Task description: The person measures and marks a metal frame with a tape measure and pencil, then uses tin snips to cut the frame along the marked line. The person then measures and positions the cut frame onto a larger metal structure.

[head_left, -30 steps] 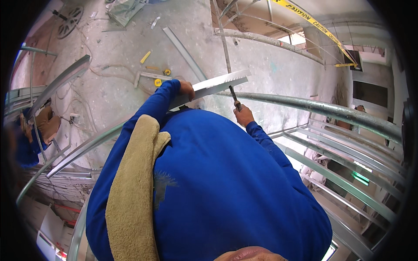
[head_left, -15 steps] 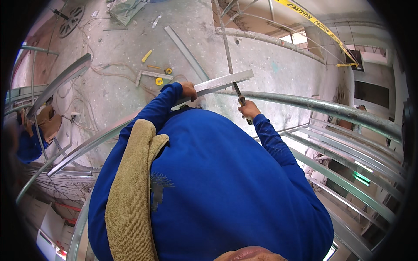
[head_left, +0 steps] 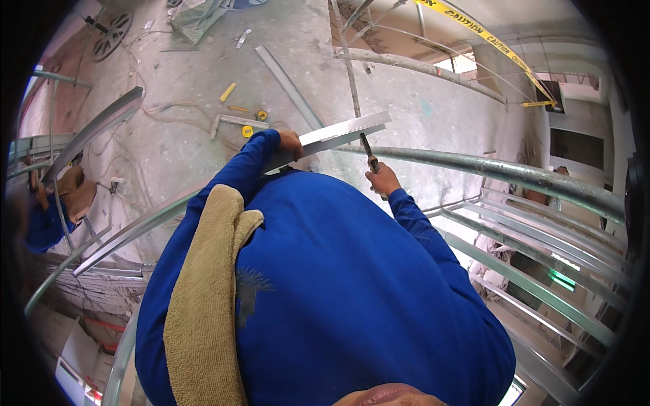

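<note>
A long silvery metal channel (head_left: 342, 132) crosses in front of my chest, its right end sticking out in the air and its left part running down beside my left arm. My left hand (head_left: 291, 144) is closed over its upper edge. In my right hand (head_left: 384, 179) is a pair of dark metal snips (head_left: 365, 144), fingers wrapped round the handles. The snips point up, their tip just below the channel's lower edge near its right end; whether they touch it I cannot tell. Small notches show along the channel's edge.
A thick metal pipe (head_left: 501, 169) runs rightward just beyond my right hand. On the floor lie another channel (head_left: 288, 84), a square (head_left: 237, 120), a yellow tape measure (head_left: 247, 131) and a cable. Metal bars stand at right. Another person (head_left: 51, 220) works at far left.
The snips have come down off the channel, my right hand dropping slightly with them. The channel's free end has shifted a little to the left. My left hand keeps its hold.
</note>
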Demonstrator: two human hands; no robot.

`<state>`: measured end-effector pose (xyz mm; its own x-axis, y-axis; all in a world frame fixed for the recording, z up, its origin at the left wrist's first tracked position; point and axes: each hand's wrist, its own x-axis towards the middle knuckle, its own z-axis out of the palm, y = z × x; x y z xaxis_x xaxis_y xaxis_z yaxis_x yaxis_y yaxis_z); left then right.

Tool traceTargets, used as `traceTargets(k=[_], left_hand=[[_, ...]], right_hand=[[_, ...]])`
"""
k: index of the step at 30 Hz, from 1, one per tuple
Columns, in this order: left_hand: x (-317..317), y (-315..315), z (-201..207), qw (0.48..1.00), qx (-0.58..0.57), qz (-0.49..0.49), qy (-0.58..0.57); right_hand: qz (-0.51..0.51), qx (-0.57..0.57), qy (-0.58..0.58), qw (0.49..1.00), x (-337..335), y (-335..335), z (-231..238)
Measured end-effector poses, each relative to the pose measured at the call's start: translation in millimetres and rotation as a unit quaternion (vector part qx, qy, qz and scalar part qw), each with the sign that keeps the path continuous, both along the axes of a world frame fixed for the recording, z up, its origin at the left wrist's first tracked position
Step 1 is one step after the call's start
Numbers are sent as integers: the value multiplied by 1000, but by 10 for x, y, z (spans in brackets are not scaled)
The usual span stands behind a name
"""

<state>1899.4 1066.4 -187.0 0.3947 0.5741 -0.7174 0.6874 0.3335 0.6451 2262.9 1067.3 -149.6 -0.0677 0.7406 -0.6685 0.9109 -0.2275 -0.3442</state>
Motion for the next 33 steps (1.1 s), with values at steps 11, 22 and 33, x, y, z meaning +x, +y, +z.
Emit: traceTargets(k=[11, 22, 33], left_hand=[[1, -37, 84, 1000, 22, -9, 1], [36, -62, 12, 999, 29, 14, -13], [22, -62, 3, 999, 20, 6, -27]], right_hand=[[29, 72, -36, 996, -117, -46, -81], [16, -20, -16, 1000, 8, 196, -34], [25, 62, -66, 996, -74, 70, 24]])
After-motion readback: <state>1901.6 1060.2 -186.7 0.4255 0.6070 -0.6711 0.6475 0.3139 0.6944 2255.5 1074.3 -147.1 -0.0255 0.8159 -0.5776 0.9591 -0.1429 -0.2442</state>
